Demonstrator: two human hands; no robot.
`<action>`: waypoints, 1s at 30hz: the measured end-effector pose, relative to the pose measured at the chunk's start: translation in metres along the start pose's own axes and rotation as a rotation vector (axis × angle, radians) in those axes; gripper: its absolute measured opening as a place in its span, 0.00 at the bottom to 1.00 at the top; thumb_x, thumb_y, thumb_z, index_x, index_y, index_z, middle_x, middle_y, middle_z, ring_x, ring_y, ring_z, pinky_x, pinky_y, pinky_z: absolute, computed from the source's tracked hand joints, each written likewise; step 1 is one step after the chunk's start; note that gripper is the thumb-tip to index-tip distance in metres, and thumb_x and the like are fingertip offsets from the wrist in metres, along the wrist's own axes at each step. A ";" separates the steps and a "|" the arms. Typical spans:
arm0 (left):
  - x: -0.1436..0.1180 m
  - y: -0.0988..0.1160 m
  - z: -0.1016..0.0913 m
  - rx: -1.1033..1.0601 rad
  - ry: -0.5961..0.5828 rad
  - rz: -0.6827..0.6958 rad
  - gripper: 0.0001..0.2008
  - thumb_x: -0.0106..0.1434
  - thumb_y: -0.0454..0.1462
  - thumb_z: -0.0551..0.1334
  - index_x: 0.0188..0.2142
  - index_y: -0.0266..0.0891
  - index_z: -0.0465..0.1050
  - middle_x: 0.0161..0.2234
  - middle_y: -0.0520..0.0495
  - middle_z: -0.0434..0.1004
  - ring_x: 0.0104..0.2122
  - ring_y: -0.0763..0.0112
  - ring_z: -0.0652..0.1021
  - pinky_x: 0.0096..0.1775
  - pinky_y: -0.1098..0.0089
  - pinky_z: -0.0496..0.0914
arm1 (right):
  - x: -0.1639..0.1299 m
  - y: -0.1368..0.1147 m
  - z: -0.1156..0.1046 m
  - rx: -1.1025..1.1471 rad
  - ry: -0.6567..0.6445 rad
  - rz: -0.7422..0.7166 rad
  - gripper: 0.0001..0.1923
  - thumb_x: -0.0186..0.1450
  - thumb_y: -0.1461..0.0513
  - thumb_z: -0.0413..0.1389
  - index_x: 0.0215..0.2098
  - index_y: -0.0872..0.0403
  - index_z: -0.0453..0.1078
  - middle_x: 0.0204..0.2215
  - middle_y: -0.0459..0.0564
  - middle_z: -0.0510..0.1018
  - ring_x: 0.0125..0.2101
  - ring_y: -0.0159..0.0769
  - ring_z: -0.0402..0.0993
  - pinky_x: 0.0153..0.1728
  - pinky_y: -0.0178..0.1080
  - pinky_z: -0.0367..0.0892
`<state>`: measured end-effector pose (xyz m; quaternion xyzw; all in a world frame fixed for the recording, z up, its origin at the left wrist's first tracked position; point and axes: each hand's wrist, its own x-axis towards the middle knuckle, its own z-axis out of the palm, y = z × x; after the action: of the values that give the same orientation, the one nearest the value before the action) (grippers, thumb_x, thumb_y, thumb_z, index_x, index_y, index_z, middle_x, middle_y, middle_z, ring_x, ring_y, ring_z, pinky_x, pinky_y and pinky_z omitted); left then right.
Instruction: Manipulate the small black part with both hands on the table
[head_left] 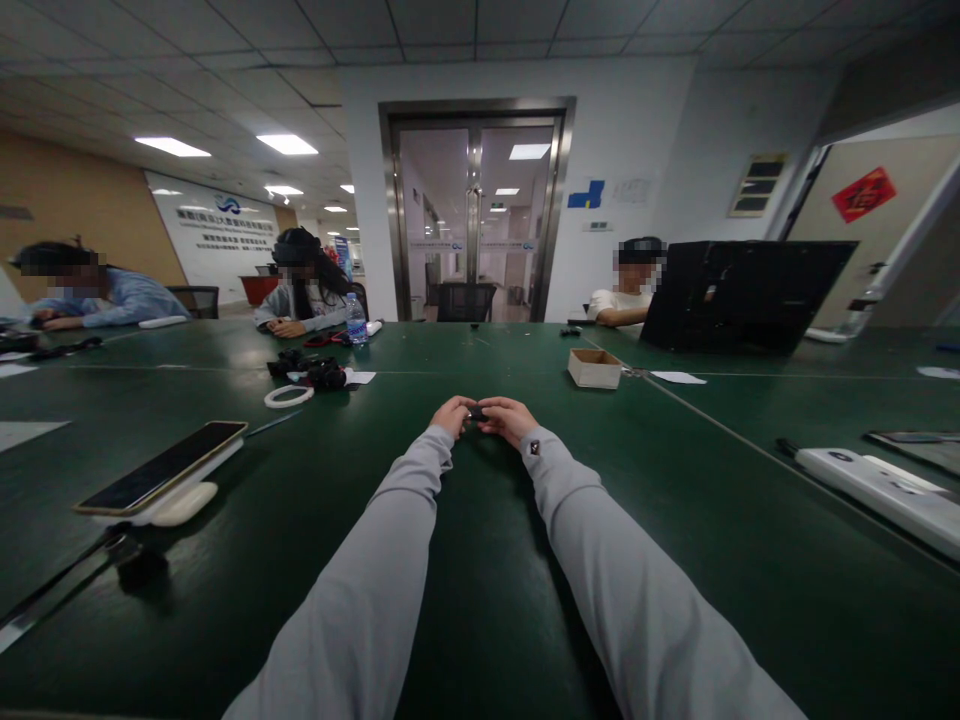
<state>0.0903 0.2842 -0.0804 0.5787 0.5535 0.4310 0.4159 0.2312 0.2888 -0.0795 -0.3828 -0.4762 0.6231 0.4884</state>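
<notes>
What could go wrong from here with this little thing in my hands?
Your left hand and right hand hold the small dark object between them, so it might slip onto the green tabletop. The smartphone rests raised on a white object, so a bump might tip it.

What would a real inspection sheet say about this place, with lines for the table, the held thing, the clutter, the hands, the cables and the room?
Surface: green table, with visible seams.
Held thing: small dark object, too small to identify.
Clutter: phone and white ring on the left; open box on the right.
Hands: left hand and right hand close together, both holding the object.
Cables: dark strip at lower left; cannot tell if it's a cable.
Surroundings: glass doors ahead; three people across the table.
</notes>
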 end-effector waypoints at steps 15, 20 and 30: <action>0.001 -0.001 -0.001 0.018 0.015 0.013 0.14 0.53 0.33 0.50 0.37 0.37 0.70 0.18 0.54 0.63 0.14 0.80 0.62 0.16 0.79 0.55 | -0.001 0.000 0.001 0.016 0.003 -0.005 0.08 0.54 0.74 0.54 0.30 0.59 0.68 0.19 0.48 0.74 0.18 0.30 0.72 0.18 0.29 0.69; 0.000 0.000 -0.001 0.014 -0.008 0.035 0.14 0.54 0.34 0.49 0.37 0.37 0.70 0.15 0.55 0.61 0.13 0.79 0.61 0.15 0.78 0.55 | -0.001 -0.001 0.002 0.015 0.009 -0.004 0.08 0.55 0.74 0.52 0.30 0.59 0.69 0.20 0.49 0.74 0.18 0.30 0.72 0.18 0.29 0.69; 0.000 -0.001 -0.001 -0.010 -0.001 0.040 0.14 0.54 0.33 0.48 0.36 0.35 0.69 0.13 0.55 0.61 0.13 0.79 0.61 0.16 0.78 0.55 | 0.002 0.003 -0.001 -0.024 -0.020 -0.017 0.08 0.53 0.73 0.54 0.31 0.58 0.68 0.22 0.49 0.75 0.21 0.30 0.73 0.22 0.31 0.70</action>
<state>0.0890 0.2846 -0.0814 0.5877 0.5394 0.4421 0.4102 0.2304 0.2910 -0.0825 -0.3784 -0.4916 0.6168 0.4845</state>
